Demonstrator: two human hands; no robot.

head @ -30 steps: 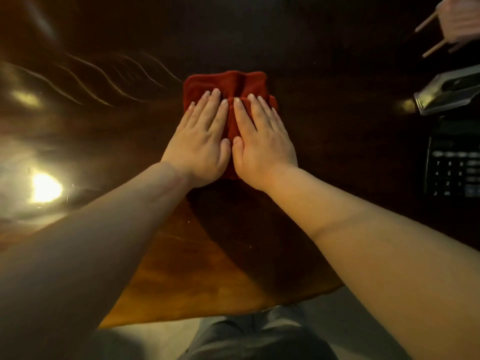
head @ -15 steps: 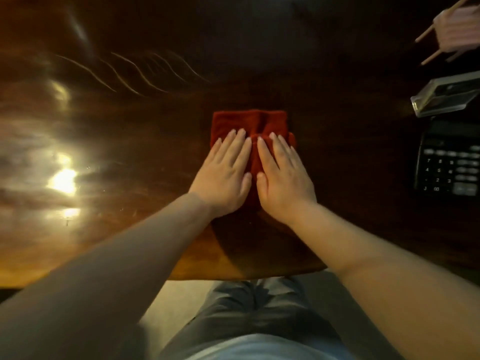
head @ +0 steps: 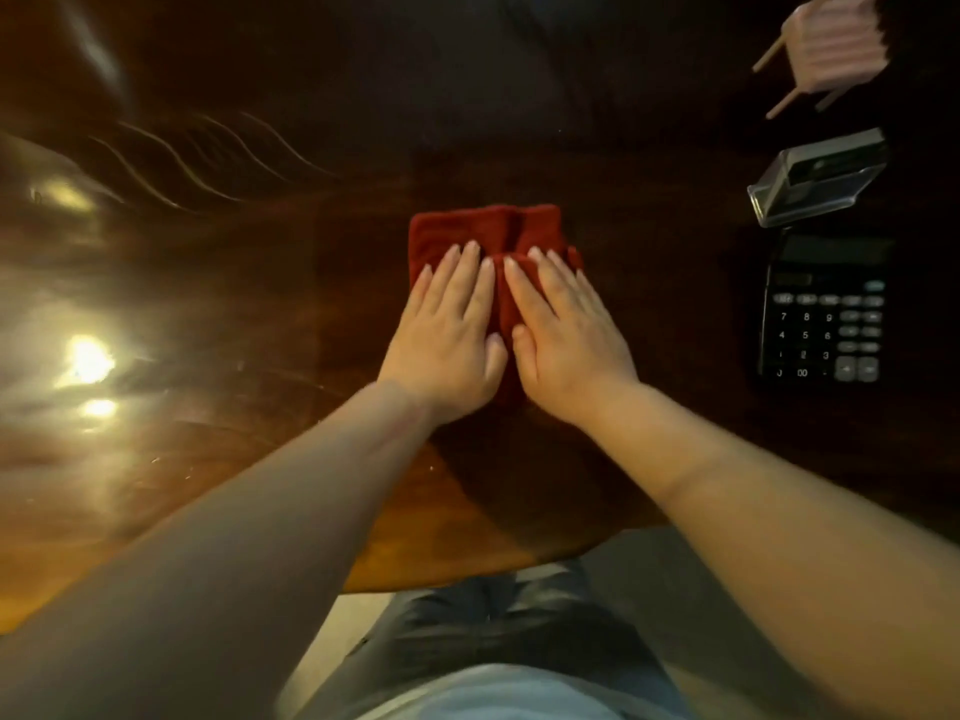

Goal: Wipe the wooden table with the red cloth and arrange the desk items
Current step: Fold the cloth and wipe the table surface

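The near half of the folded red cloth (head: 485, 228) lies hidden under the flat left hand (head: 447, 337) and right hand (head: 566, 340). The pink ribbed holder with pale wooden sticks (head: 831, 49) is cut off by the top edge. The contents of the clear plastic box (head: 815, 181) and the upper key labels of the black calculator (head: 826, 309) are too blurred to tell
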